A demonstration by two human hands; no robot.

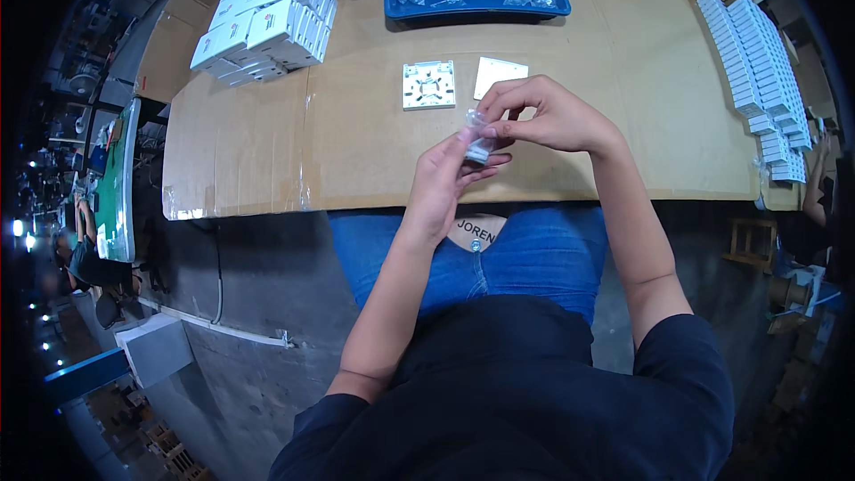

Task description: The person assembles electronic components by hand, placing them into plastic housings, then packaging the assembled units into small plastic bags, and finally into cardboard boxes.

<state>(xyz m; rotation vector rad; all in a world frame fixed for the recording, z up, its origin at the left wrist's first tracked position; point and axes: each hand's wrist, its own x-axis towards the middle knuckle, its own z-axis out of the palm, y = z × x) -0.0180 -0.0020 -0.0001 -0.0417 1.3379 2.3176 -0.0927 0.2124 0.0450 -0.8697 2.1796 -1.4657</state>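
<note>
Here, packet held between left hand, right hand.

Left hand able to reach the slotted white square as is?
Probably yes: only bare cardboard lies between left hand and slotted white square, though that hand holds a small clear bag.

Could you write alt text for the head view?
A person's left hand and right hand hold a small clear plastic packet at a cardboard-covered table. Beyond lie a square white base and flat white plate; white boxes stand stacked left.
</note>
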